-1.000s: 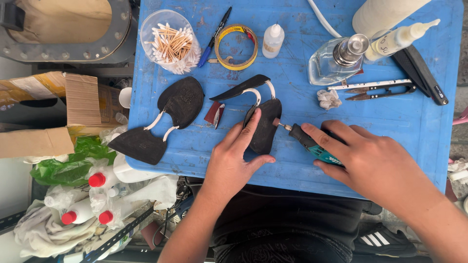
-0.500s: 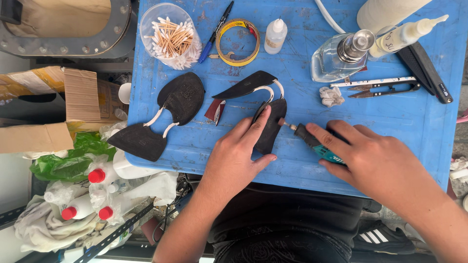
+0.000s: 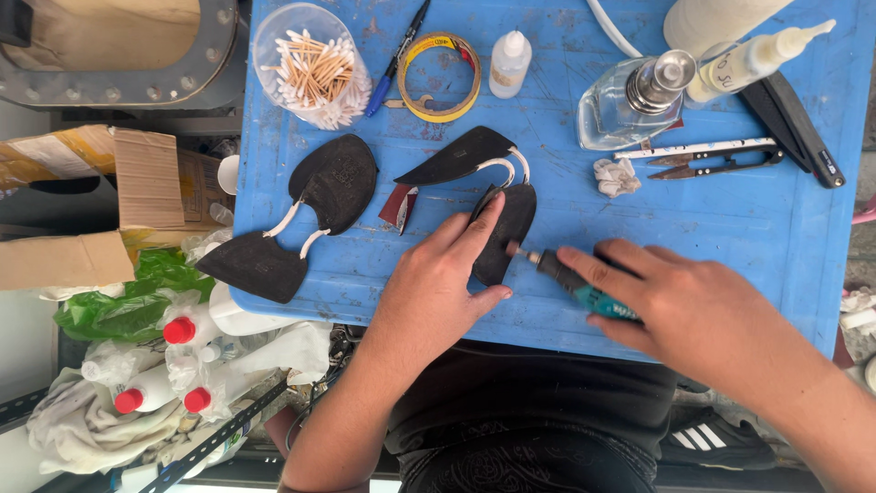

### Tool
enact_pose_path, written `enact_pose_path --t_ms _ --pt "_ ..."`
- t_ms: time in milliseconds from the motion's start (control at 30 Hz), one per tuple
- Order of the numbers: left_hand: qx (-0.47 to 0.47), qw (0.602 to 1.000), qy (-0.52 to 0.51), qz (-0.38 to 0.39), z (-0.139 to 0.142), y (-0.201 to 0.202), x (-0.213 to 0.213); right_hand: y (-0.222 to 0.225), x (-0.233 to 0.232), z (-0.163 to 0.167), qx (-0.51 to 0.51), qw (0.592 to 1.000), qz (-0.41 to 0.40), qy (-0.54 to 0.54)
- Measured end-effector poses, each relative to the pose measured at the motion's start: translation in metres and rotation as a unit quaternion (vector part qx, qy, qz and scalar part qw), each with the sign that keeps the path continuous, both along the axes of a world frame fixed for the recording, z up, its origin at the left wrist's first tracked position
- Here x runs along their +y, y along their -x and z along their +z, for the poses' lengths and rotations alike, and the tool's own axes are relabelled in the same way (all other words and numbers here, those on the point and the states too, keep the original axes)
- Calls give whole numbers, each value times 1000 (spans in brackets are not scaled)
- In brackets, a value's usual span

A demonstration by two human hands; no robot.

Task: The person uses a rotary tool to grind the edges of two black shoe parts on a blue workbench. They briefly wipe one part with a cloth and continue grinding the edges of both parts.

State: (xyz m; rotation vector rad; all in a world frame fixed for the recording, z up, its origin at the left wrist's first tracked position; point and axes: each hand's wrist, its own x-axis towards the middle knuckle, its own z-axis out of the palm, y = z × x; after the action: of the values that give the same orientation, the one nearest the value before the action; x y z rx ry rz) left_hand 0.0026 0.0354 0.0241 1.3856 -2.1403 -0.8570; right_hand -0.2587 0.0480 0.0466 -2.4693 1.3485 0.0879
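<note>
**a spinning tip close to pinning fingers**

near the front edge of the blue table, the right hand is closed around a small teal-handled rotary tool, its tip touching the lower edge of a dark sole-shaped piece. the left hand lies flat, fingers spread, pressing that piece down just beside the tip. that closeness looks like the main risk: if the tip skids off the curved edge, it could run into the index finger (the nearest one). the piece is joined by white loops to a second dark piece behind it, so a tug could swing both round and nudge the red scrap beside them.

toward the back edge, a glass burner, a squeeze bottle and a small dropper bottle stand upright, well apart from the hands; a sudden jerk of the elbow would have to travel far to tip them. the thread snips lie between. at the back left corner sits a tub of cotton swabs.
</note>
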Motion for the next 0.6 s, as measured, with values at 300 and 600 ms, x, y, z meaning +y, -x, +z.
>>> enact_pose_path --t_ms 300,600 --pt "-16 999 -41 -13 3 0 -4 2 -1 0 12 1000 -6 -8" --pt "-23 999 -30 -20 7 -3 -4 1 -3 1 14 1000 -13 -12"
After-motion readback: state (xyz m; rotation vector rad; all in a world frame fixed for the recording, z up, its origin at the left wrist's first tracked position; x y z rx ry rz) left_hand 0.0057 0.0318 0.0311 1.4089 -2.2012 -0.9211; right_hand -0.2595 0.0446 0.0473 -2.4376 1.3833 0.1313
